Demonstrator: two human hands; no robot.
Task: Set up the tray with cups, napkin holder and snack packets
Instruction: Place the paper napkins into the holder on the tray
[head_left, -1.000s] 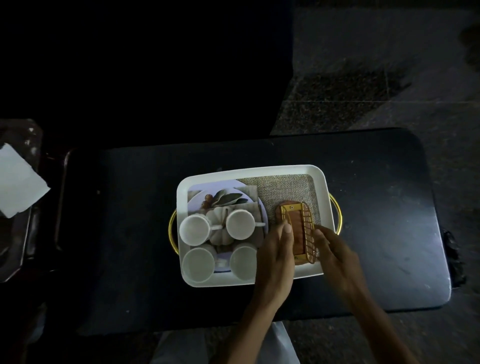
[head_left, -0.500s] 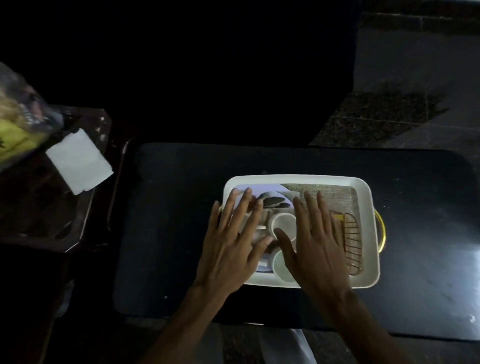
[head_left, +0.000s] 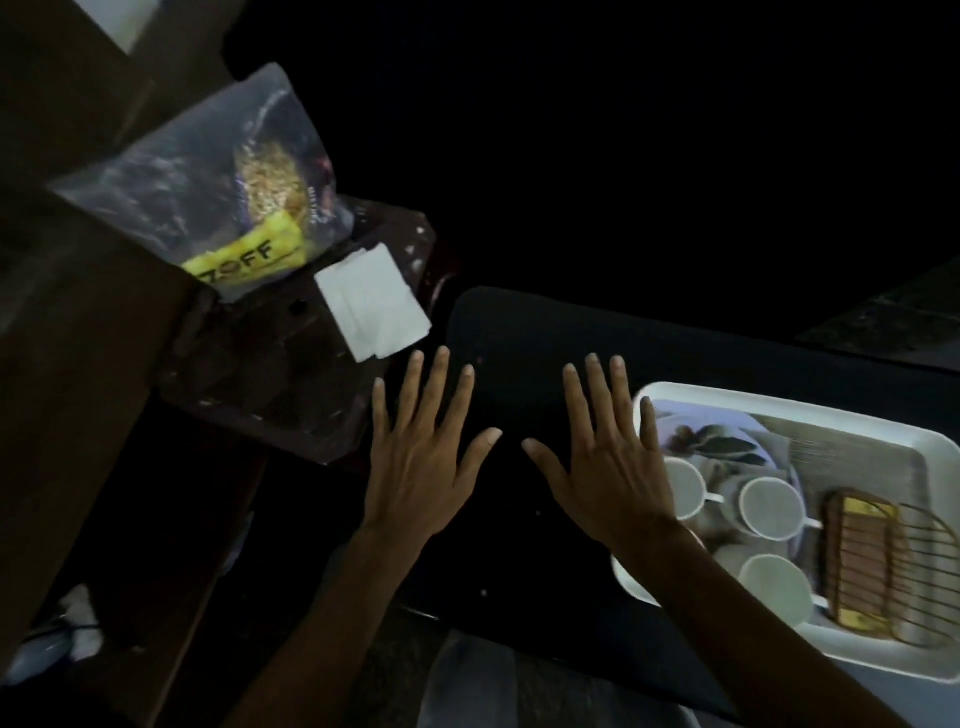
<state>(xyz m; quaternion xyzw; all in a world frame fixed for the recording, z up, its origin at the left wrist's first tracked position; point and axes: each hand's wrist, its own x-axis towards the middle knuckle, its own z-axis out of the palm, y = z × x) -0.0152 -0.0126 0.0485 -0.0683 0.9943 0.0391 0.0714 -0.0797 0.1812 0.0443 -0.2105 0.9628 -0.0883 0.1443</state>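
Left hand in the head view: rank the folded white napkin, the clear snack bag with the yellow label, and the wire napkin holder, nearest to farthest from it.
From the left hand:
1. Folded white napkin, just beyond the fingertips, on the dark side table.
2. Clear snack bag, farther up and left, behind the napkin.
3. Wire napkin holder, far right, in the white tray, past the right hand.

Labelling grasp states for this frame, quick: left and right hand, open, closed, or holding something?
Left hand: open, fingers spread, holding nothing.
Right hand: open, fingers spread, holding nothing, beside the tray.
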